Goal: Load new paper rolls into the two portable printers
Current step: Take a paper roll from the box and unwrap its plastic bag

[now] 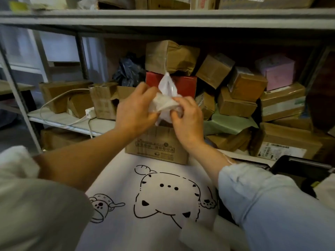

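Here, at twelve o'clock, the left hand [136, 107] and right hand [186, 116] are both pinching a wrapped paper roll [164, 104], while the black printer [299, 171] at three o'clock is seemingly awaiting loading.

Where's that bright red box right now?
In the head view the red box sits mid-shelf, under a crumpled brown carton, just behind the plastic wrapper both hands hold.
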Motion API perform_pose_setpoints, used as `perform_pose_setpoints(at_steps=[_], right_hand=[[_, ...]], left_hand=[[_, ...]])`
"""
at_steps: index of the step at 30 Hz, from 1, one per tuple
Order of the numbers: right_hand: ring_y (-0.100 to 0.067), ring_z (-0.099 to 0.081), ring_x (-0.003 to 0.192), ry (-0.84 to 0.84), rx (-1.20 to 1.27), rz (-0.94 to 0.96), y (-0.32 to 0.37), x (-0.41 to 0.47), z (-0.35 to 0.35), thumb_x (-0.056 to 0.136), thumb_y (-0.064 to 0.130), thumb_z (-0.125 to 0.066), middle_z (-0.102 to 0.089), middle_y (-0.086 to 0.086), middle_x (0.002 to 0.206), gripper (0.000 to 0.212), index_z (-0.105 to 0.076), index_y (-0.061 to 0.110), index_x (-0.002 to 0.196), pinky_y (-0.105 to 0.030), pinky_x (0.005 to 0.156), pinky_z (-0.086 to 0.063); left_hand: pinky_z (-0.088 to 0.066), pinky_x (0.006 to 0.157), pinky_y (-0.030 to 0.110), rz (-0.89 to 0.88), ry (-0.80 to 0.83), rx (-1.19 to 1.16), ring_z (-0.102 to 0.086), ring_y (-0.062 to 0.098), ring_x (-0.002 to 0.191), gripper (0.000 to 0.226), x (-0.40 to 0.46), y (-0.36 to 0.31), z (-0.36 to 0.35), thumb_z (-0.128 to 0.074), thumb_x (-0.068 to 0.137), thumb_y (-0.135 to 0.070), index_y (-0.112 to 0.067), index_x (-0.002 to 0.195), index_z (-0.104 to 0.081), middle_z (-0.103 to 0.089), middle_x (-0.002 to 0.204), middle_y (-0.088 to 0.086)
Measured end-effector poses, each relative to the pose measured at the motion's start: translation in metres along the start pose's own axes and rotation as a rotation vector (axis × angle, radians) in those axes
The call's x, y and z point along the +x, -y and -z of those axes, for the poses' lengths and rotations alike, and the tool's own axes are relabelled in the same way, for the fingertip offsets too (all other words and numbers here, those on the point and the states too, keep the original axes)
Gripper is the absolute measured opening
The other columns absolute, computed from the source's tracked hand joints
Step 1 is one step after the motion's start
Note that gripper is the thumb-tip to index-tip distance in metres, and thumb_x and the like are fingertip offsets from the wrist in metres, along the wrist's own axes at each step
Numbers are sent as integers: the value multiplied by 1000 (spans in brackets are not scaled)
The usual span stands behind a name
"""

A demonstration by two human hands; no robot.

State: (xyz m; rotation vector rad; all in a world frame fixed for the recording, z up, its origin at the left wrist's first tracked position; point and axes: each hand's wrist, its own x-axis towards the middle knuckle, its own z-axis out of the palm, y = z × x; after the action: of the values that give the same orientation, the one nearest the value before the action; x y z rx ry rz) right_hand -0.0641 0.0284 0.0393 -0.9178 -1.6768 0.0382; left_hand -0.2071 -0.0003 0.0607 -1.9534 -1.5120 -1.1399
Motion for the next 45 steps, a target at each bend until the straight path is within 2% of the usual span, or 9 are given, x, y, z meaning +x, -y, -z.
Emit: perform_pose_setpoints(at_steps=[4, 8, 12, 17, 23, 27, 36, 41, 45], right_hand=[[-20, -57, 97, -140, 75, -83, 14, 21, -1, 84, 2, -58, -62, -8, 108, 34, -67, 11, 116, -23, 78, -41], [-21, -56, 102, 82, -118, -146, -8, -3, 1, 88, 6, -56, -60, -6, 111, 34, -66, 15, 119, -25, 81, -43], [-28, -59, 98, 377, -333, 12, -16, -27, 5, 88, 17, -57, -58, -7, 114, 32, -64, 13, 119, -40, 78, -50], [-26, -56, 96, 713, -437, 100, -6, -37, 16, 96, 38, -38, -56, -6, 110, 37, -61, 11, 106, -36, 75, -42], [-29, -45, 125, 1077, -92, -549, -14, -20, -19, 96, 31, -30, -47, -14, 140, 51, -39, 9, 141, -36, 101, -37], [-26, -50, 113, 1095, -82, -566, -12, -14, -35, 90, 40, -45, -47, -18, 137, 66, -32, 4, 144, -32, 85, -40], [-24, -62, 88, 672, -389, -186, 1, -19, 13, 90, 57, -45, -68, -1, 90, 40, -66, 23, 84, -30, 64, -40], [-25, -50, 121, 927, -347, -208, -14, -24, 19, 87, 63, -46, -55, 1, 135, 56, -50, 30, 131, -39, 93, -45], [-27, -46, 127, 923, -445, -108, -23, -26, 24, 92, 37, -55, -47, 1, 143, 50, -40, 30, 139, -42, 99, -43]], left_hand=[[-48, 75, 27, 126, -67, -163, -51, 15, 105, 75, 14, -4, -4, -64, 79, -51, -23, 140, -30, -42, 129, 5], [-49, 95, 42, 279, 385, -269, -51, 22, 121, 104, -24, 13, -26, -68, 73, -56, -28, 149, -3, -44, 141, 4], [-48, 82, 34, 338, 625, 58, -59, 29, 101, 29, -43, 21, -30, -53, 92, -28, -15, 118, -52, -62, 111, 9], [-46, 80, 28, 180, 575, -29, -59, 21, 94, 17, -46, 29, -11, -62, 87, -15, -17, 103, -66, -64, 104, 2], [-50, 83, 21, 72, 580, -152, -52, 15, 112, 61, -61, 44, 3, -75, 76, -19, -29, 126, -41, -47, 122, -1], [-37, 108, 34, -340, 650, 86, -27, 15, 134, 83, -60, 32, -2, -72, 74, -46, -28, 143, -28, -27, 148, -5], [-36, 104, 29, -111, 1172, 99, -46, 15, 123, 66, -35, 14, -27, -66, 77, -55, -30, 133, -42, -48, 126, -12], [-36, 95, 26, -32, 1177, 119, -48, 19, 114, 40, -30, 11, -43, -52, 92, -44, -25, 127, -44, -52, 131, -1], [-50, 74, 28, -212, 735, 266, -52, 13, 87, 46, -39, 15, -30, -51, 84, -60, -26, 113, -40, -54, 105, -5]])
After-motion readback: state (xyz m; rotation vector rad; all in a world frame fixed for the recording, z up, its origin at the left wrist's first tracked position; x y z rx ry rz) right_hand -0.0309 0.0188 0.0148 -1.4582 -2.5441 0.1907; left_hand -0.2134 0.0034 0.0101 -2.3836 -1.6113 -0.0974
